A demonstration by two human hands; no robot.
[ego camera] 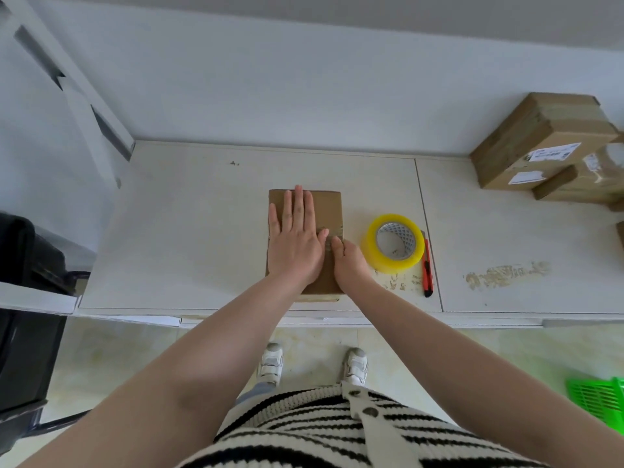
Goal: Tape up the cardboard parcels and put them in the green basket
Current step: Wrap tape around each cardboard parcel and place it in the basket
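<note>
A flat brown cardboard parcel (329, 207) lies in the middle of the white table (189, 231). My left hand (297, 238) lies flat on it with straight fingers, pressing it down. My right hand (347, 261) rests on the parcel's right side, its thumb pressing a strip of clear tape (334, 231) that crosses the top. A yellow roll of tape (393, 243) lies just right of the parcel. The green basket (599, 403) stands on the floor at the lower right, partly cut off by the frame.
A red utility knife (427, 268) lies right of the tape roll. A stack of cardboard parcels (547, 146) sits at the table's back right corner. A black chair (27, 298) stands at the left. Old tape residue (506, 275) marks the tabletop.
</note>
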